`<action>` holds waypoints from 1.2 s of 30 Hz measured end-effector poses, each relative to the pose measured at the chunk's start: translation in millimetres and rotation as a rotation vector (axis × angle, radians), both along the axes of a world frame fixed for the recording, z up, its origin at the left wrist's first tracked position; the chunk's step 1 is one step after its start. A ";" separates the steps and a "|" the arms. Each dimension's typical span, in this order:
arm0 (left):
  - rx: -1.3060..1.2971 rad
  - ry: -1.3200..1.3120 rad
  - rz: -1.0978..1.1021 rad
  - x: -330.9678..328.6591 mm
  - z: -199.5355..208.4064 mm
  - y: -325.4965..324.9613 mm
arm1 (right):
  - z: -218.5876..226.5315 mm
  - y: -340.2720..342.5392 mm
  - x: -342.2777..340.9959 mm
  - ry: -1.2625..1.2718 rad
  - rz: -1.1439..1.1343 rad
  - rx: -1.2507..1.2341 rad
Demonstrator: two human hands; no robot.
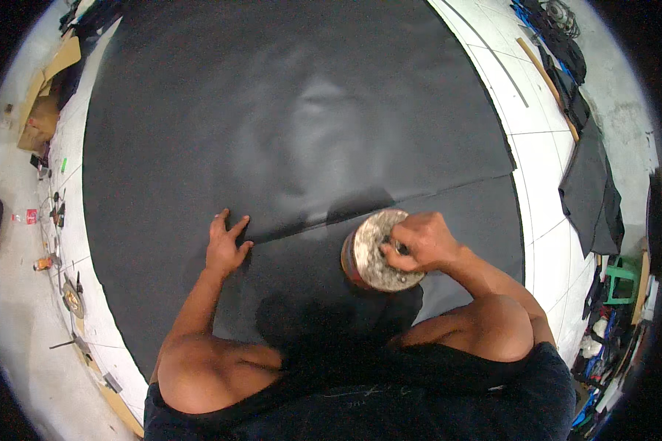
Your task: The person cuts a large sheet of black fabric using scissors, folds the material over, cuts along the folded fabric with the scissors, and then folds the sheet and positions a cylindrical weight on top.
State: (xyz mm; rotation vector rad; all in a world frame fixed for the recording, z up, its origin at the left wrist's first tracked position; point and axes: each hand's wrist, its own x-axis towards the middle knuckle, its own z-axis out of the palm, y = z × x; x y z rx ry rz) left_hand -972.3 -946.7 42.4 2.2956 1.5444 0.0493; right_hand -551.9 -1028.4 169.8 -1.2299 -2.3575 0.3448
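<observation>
A large black sheet (198, 110), smooth like leatherette, spreads in front of me. A seam or overlapping edge runs across it, rising to the right. My left hand (228, 242) lies on the sheet at the left end of this line, its fingers spread. My right hand (425, 241) is closed at the top of a round tin (371, 257) with a stained whitish top and a reddish-brown side. The fingers grip a small dark part at the top, mostly hidden by the hand. Whether the tin touches the sheet I cannot tell.
White tiled surface (541, 154) shows along both sides of the sheet. At the right lie a wooden strip (548, 84), a folded dark cloth (594, 195) and a green stool (622, 281). A roll of tape (72, 298) and cardboard (51, 70) are at the left.
</observation>
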 end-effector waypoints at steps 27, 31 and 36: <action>-0.524 0.528 -0.018 77.7 116.1 77.1 | 36.7 132.4 36.4 -0.079 -0.282 -0.408; -0.611 -0.203 0.167 185.6 242.1 55.3 | 124.0 66.5 43.0 0.101 -0.712 -0.383; -1.026 -0.315 -0.162 219.2 395.7 -27.5 | 260.6 -145.3 68.0 0.040 -0.887 -0.816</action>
